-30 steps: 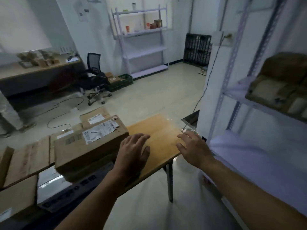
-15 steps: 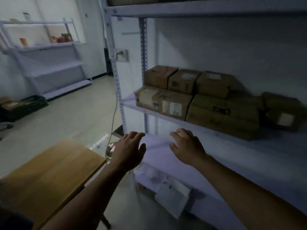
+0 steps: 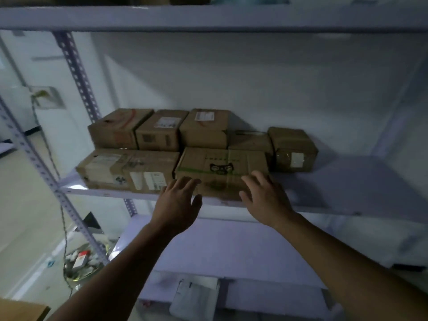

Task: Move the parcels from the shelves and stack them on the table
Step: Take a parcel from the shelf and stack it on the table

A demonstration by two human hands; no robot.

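**A:** What's nearest?

**B:** A wooden corner of the table (image 3: 20, 309), low on the left. No parcel shows on that bit. Beyond it both forearms are held out to the shelf (image 3: 347, 184).

**A:** And the hands?

**B:** The left hand (image 3: 178, 201) and right hand (image 3: 266, 198) are both spread wide with straight fingers, gripping nothing. They hover at the two front corners of the cat box (image 3: 220, 169). I cannot tell whether any fingertip touches the card.

**A:** Where does that box sit?

**B:** At the shelf's front edge, about mid-length, close against the long box (image 3: 126, 170) on its left.

**A:** How would it handle?

**B:** My guess is stiff corrugated card. It is broad, low and matt, with a green strip across the front, so it is hardly slippery. I can't judge its weight. Its width suits two hands, with palms on the short ends and thumbs on top. I would draw it forward over the edge before lifting.

**A:** And behind it?

**B:** A back row (image 3: 162, 130) of squarer brown cartons with white labels stands toward the rear edge, touching one another. A small box (image 3: 293, 149) with glossy tape is at the right end. The shelf is smooth pale board on perforated metal posts (image 3: 76, 72).
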